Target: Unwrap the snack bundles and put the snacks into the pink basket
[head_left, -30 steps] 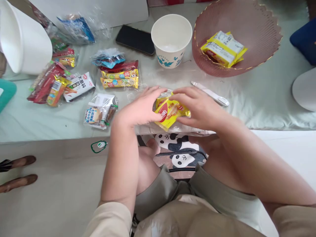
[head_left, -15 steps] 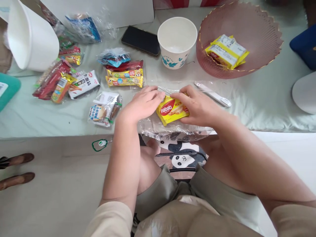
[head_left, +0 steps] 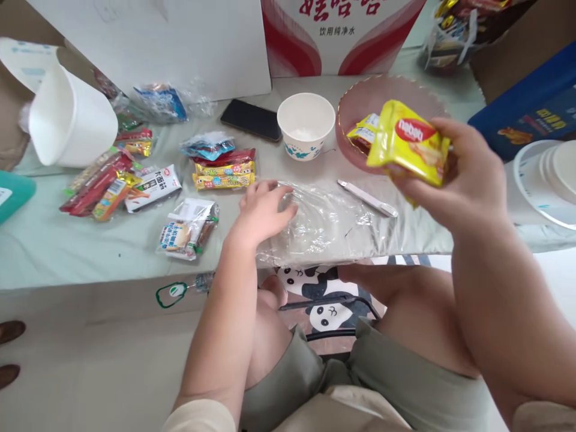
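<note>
A: Left side first?

B: The left hand (head_left: 265, 210) is laid flat on the clear plastic bag (head_left: 324, 228) at the table edge. Its fingers are loosely curled and nothing is gripped (a white cutter (head_left: 366, 198) lies just beyond the bag).

A: And the yellow wafer packet (head_left: 405, 141)?

B: It is held up in the air, tilted, in front of the pink basket (head_left: 355, 99). The right hand (head_left: 463, 174) is clamped on its right end.

A: Handling?

B: It is judged light. The film looks slick, so slip is possible. The wafers inside are likely brittle (crush risk). It is best taken across the flat faces or by a crimped end seal, with little squeeze.
</note>
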Motion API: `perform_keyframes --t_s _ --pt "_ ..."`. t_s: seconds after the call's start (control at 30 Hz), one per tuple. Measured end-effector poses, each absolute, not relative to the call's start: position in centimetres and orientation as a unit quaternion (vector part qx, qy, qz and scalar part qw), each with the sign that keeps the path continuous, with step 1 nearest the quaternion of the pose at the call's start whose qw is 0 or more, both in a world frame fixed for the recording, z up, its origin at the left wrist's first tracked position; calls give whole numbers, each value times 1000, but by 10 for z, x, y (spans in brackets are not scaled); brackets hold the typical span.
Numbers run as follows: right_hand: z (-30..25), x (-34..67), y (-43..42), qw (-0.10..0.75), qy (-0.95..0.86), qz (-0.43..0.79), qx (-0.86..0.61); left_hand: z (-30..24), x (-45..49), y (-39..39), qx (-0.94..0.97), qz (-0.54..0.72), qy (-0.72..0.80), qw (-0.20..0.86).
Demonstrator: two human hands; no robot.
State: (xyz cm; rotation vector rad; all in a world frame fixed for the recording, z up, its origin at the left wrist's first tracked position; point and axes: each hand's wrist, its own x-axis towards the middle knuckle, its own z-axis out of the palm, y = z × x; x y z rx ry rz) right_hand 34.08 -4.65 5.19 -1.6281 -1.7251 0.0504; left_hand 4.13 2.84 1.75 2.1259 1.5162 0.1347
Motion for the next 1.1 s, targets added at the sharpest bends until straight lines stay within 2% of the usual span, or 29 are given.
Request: perform_keyframes --t_s 0.1,0.17,0.23,0.3,0.4,0.5,0.57,0.67,0.77,0.87,0.97,1.03,1.1 --pt "57 358 -3 307 -583 -53 -750 27 55 27 765 56 585 264" --pt "62 363 16 287 -561 -85 -772 30 61 27 766 73 577 273" --pt "68 359 19 307 -591 -128 -735 29 65 28 772 89 565 278" --pt "69 343 4 366 -624 -166 -670 28 66 29 774 106 558 279" --pt "59 302 -29 401 -686 -59 -604 25 67 29 773 121 553 285" --pt "32 266 -48 320 -761 39 -563 24 70 27 783 104 542 286" --pt "14 256 -49 274 -758 52 -589 24 71 26 791 98 533 283" --pt "0 260 -44 255 -708 43 -657 22 69 25 789 120 530 288" --pt "7 273 -42 315 -668 46 -673 16 63 28 774 207 537 263" --pt "20 282 -46 423 -625 22 -656 9 53 33 737 328 566 172" --pt "28 288 -51 482 -597 -24 -641 4 44 39 687 411 589 105" --pt "29 293 -53 508 -581 -38 -635 0 40 41 665 459 574 132" --pt "28 298 -56 537 -556 -39 -633 -6 38 44 641 493 537 242"
